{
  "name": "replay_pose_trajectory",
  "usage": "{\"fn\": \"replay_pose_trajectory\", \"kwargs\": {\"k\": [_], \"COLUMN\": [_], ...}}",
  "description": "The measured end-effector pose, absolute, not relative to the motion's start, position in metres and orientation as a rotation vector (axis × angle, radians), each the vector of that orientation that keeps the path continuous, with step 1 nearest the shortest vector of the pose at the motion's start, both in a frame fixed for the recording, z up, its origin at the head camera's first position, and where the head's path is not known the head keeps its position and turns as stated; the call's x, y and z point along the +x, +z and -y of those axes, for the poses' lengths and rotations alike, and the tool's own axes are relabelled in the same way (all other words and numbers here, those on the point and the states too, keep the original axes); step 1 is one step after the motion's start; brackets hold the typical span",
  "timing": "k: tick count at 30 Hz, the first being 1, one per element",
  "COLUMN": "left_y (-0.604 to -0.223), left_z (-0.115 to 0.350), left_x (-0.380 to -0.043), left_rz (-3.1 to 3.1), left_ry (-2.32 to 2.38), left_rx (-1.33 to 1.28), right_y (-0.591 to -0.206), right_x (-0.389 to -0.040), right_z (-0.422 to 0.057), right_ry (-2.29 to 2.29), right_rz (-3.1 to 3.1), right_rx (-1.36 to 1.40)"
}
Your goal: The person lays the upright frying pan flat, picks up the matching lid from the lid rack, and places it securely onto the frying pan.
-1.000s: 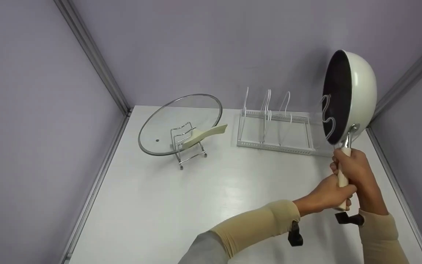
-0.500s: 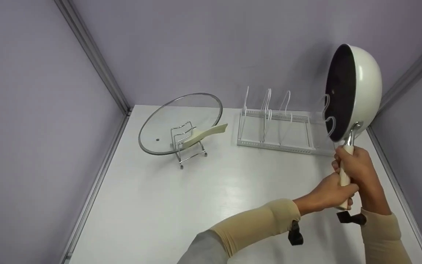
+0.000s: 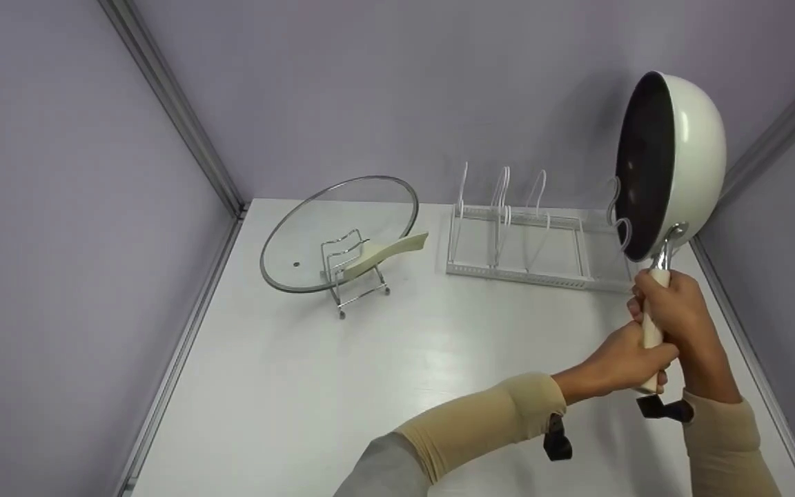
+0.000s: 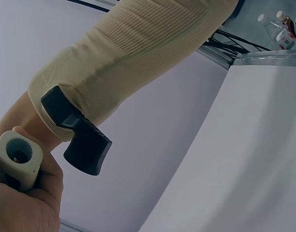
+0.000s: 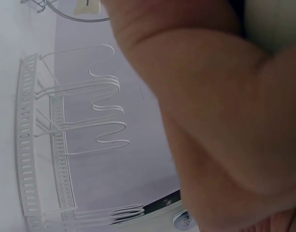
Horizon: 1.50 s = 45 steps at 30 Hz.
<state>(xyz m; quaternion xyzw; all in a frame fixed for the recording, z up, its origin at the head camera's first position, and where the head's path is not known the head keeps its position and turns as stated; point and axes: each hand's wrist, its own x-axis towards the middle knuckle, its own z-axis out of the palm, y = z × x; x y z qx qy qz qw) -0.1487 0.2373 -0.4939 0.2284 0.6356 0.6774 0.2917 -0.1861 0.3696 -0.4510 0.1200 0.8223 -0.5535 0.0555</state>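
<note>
A deep white frying pan (image 3: 701,152) with a dark inside stands on its edge at the back right, its open side facing left. Its cream handle (image 3: 653,331) points down toward the front. My right hand (image 3: 677,307) grips the handle just below the metal joint. Lower down, my left hand (image 3: 625,355) is wrapped round the handle's end, whose hollow butt shows in the left wrist view. The pan overlaps the right-end dividers of a white wire pan rack (image 3: 518,277). In the right wrist view, the pan's rim (image 5: 162,205) lies close to those dividers, partly hidden behind my hand.
Left of the rack, a glass lid (image 3: 287,235) with a cream handle (image 3: 390,254) leans in a chrome wire stand (image 3: 359,297). Grey-lilac panels with metal frame posts enclose the white table (image 3: 370,373) at the back and sides. Bottles (image 4: 278,31) show beyond the table's edge.
The pan has shifted slightly up and to the right in the head view, away from the rack's middle. Both hands have moved with it, still gripping the handle. Lid and rack have not moved.
</note>
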Motion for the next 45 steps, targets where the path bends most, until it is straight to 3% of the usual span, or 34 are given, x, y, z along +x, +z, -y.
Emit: {"fn": "replay_pose_trajectory", "kwargs": {"k": [45], "left_y": [-0.481], "left_z": [-0.237], "left_x": [-0.145], "left_rz": [-1.771], "left_ry": [1.765], "left_rx": [0.648], "right_y": [-0.434], "right_x": [-0.178], "right_z": [-0.365], "right_ry": [-1.984], "right_rz": [-2.361], "right_rx": [0.400]}}
